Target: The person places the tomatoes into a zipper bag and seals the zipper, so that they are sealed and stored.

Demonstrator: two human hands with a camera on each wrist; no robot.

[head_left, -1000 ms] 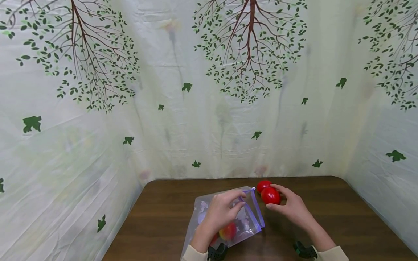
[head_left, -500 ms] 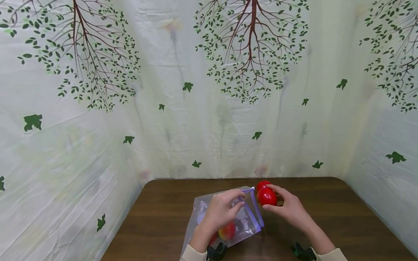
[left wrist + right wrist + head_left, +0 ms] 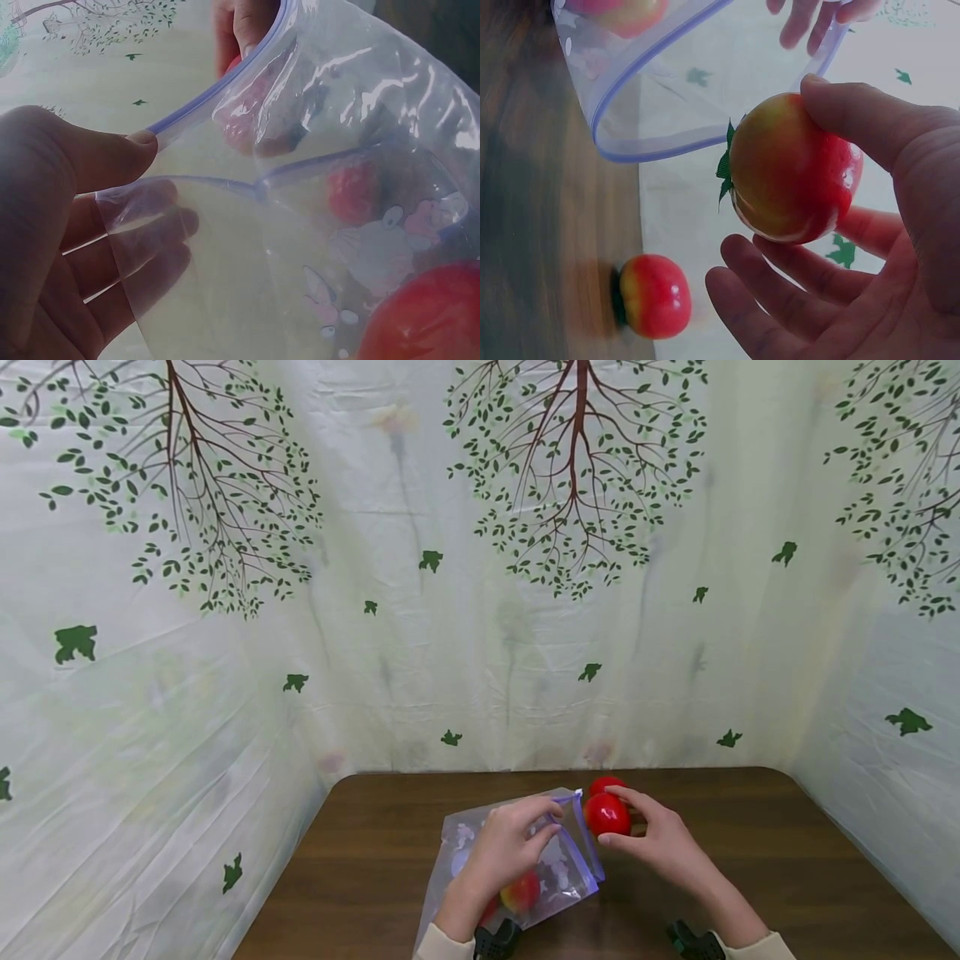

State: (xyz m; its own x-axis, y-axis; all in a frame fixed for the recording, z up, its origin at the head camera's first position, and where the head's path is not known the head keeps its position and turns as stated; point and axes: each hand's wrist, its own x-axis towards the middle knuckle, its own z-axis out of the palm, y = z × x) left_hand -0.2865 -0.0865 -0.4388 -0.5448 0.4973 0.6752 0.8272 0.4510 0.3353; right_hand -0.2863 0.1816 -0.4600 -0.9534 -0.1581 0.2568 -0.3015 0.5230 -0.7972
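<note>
My right hand point(image 3: 663, 839) holds a glossy red tomato point(image 3: 607, 815) between thumb and fingers. In the right wrist view the tomato point(image 3: 791, 169) shows a yellowish side and a green leafy top turned toward the bag's mouth. My left hand point(image 3: 510, 839) pinches the rim of a clear zip bag point(image 3: 461, 835) with a purple seal, thumb on one side and fingers behind the film. The bag's mouth stands apart, facing the tomato. Inside it lie a red-yellow fruit point(image 3: 522, 892) and another red one point(image 3: 352, 193), partly hidden by my left wrist in the head view.
A second red fruit point(image 3: 656, 296) sits on the brown wooden table point(image 3: 787, 860), just behind the held tomato in the head view. A pale curtain point(image 3: 510, 635) with printed trees and leaves hangs around the back and sides.
My right hand has moved slightly left with the tomato, closer to the bag's mouth. My left hand and the bag have stayed nearly in place.
</note>
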